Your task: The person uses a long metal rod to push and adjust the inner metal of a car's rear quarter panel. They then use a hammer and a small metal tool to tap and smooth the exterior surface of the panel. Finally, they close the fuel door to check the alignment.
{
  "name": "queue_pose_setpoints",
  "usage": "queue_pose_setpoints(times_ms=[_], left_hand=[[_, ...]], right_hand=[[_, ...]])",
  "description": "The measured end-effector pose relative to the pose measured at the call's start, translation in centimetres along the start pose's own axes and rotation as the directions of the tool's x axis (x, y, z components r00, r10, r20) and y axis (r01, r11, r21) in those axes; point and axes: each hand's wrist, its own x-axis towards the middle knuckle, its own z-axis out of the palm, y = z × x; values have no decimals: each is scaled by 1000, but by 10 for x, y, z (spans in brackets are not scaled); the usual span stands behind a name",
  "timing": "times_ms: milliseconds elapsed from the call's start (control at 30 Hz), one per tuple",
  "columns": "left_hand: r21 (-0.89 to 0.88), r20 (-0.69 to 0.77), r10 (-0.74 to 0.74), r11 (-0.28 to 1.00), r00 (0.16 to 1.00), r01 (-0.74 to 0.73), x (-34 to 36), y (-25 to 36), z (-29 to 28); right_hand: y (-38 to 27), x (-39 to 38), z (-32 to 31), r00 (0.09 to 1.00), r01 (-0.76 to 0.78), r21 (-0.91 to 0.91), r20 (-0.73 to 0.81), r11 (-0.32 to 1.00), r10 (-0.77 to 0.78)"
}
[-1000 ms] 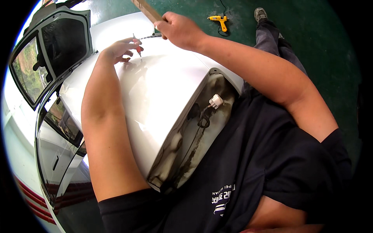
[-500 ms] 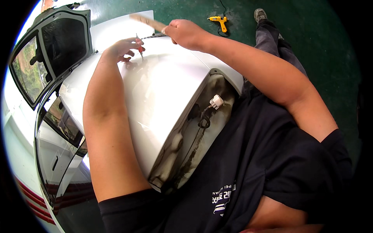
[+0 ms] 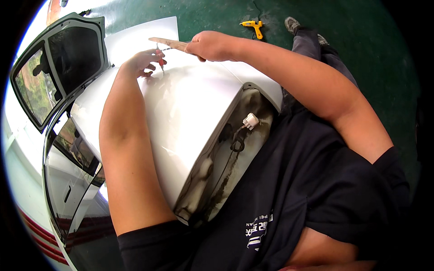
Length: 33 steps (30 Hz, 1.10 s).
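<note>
My left hand (image 3: 141,62) is closed on a slim red pen-shaped tool (image 3: 160,59), held upright between the fingers. Its pointed lower tip meets the glossy white car body panel (image 3: 190,104). In my right hand (image 3: 211,46) is a flat wooden stick (image 3: 168,42), gripped at one end. The stick's free end reaches left over the top of the red tool; whether the two touch, I cannot tell.
Below the panel's edge, a bare cavity holds a white connector (image 3: 250,121) on a dark cable. A white board (image 3: 142,34) stands beyond the panel. At left, a raised dark-framed hatch (image 3: 74,47). A yellow glue gun (image 3: 253,28) lies on the green floor, near grey trouser legs (image 3: 307,47).
The wooden stick has come down, from blurred and raised to just over the red tool. My right hand has lowered slightly. The left hand keeps the tool at nearly the same spot.
</note>
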Motion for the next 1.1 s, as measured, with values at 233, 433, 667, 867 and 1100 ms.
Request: queue_pose_setpoints(times_ms=[233, 433, 667, 867, 1100], left_hand=[[-9, 8, 32, 999, 999, -32, -1, 2, 4], [36, 16, 38, 999, 999, -38, 8, -5, 6], [-1, -76, 369, 929, 926, -370, 22, 57, 18], [-344, -111, 594, 729, 797, -592, 6, 211, 119], [-876, -476, 85, 45, 875, -480, -46, 284, 204]], right_hand=[[3, 0, 3, 999, -27, 38, -27, 999, 28], [12, -7, -6, 987, -77, -75, 139, 994, 87], [23, -32, -103, 960, -259, 199, -51, 945, 274], [5, -65, -175, 900, -361, 227, -169, 904, 402], [-31, -58, -196, 957, -288, -146, -66, 946, 281]])
